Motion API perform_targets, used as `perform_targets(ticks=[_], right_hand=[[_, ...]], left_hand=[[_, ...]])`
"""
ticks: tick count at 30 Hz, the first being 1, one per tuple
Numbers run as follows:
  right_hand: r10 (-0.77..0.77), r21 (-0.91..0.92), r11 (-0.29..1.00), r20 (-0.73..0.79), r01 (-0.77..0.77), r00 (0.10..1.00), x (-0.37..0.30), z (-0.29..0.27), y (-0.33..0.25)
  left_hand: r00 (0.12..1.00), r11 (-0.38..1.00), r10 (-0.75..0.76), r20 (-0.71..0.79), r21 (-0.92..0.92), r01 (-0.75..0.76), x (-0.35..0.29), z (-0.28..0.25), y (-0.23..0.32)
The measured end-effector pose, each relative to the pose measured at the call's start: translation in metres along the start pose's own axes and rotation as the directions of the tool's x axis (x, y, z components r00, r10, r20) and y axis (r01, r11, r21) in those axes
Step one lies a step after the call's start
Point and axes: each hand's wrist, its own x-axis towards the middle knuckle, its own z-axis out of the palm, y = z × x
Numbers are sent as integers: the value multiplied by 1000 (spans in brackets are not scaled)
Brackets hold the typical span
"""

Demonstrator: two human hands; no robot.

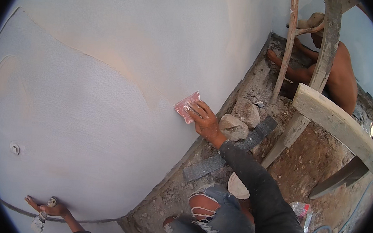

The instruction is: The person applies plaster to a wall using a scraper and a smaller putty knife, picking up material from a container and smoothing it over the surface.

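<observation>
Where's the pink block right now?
Near the middle of the head view, the pink block is in the right hand, against the pale wall, left of two rocks.

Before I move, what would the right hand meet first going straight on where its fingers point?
Beyond the pink pad in the right hand, nothing stands in line: the way along the wall looks free, though depth is unclear.
</observation>
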Motion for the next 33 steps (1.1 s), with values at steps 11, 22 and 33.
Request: perform_targets(ticks=[11, 22, 33], right_hand=[[433, 67, 898, 38, -435, 901, -152, 101, -84], [347, 320, 904, -164, -283, 924, 11, -26, -73], [-242, 28, 970, 60, 240, 968, 61, -33, -41]], left_hand=[[999, 999, 40, 27, 14, -40, 4, 10, 17], [998, 997, 65, 12, 28, -65, 0, -5, -5], [1000, 1000, -16, -17, -20, 16, 5, 7, 20]])
